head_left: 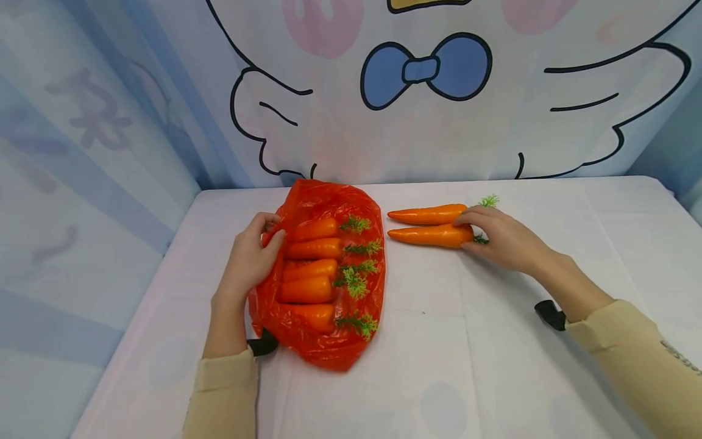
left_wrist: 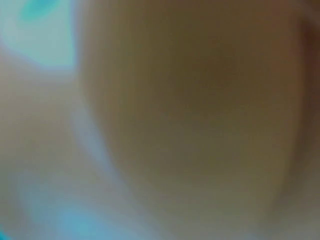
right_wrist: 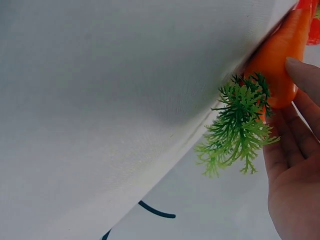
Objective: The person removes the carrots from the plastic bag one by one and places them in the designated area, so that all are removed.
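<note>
A red plastic bag lies spread on the table with several orange carrots on it, their green tops pointing right. My left hand pinches the bag's left edge between thumb and fingers. To the right of the bag, two carrots lie side by side: a far carrot and a near carrot. With thumb and fingers, my right hand holds the near carrot at its thick end. The right wrist view shows the thumb on that carrot beside its leafy top. The left wrist view is too blurred to read.
A white cloth covers the table. Behind it hangs a printed curtain with a blue bow, close to the table's back edge. Another pale blue curtain runs along the left side.
</note>
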### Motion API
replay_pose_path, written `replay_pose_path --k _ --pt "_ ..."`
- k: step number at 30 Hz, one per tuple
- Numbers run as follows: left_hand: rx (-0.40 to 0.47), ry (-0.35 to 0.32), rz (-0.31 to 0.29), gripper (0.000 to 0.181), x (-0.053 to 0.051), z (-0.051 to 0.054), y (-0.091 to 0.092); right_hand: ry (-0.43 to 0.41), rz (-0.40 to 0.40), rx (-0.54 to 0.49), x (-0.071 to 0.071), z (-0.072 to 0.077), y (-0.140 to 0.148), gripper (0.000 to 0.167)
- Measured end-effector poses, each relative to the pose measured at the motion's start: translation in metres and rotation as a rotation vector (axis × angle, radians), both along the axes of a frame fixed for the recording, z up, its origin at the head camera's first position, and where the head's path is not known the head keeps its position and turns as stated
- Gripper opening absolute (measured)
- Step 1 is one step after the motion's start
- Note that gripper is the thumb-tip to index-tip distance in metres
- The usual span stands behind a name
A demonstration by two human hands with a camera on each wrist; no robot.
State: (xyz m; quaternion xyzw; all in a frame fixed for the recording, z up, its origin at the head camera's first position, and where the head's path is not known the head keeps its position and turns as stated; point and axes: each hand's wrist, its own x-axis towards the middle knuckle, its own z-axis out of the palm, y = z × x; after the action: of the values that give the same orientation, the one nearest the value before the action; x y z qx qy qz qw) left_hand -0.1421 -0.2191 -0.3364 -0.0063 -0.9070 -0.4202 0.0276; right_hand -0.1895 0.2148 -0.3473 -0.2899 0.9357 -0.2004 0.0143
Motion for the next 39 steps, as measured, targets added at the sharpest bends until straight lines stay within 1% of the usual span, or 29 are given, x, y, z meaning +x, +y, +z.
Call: replay_pose_path --k 13,22,29,32,35,39 --pt "0.004 -0.011 0.003 0.029 0.000 0.001 0.001 -0.017 -0.015 -0.011 0.003 0.004 0.000 0.043" --pt "0.000 0.002 -0.005 0.028 -0.001 -0.001 0.000 -0.003 -0.033 -0.071 0.006 0.005 -0.011 0.045" --pt "-0.004 0.000 -0.001 0.029 0.000 -0.001 -0.001 -0.050 0.034 -0.160 0.004 0.006 -0.037 0.041" --pt "-0.004 0.004 0.002 0.029 0.001 -0.001 0.000 -0.048 0.045 -0.193 0.004 0.007 -0.049 0.041" --pt "-0.002 -0.001 0.004 0.029 0.001 -0.001 0.000 -0.028 0.077 -0.243 0.004 0.009 -0.060 0.040" --pt "0.001 -0.010 0.001 0.030 0.000 0.000 0.000 -0.016 0.101 -0.294 0.005 0.010 -0.073 0.042"
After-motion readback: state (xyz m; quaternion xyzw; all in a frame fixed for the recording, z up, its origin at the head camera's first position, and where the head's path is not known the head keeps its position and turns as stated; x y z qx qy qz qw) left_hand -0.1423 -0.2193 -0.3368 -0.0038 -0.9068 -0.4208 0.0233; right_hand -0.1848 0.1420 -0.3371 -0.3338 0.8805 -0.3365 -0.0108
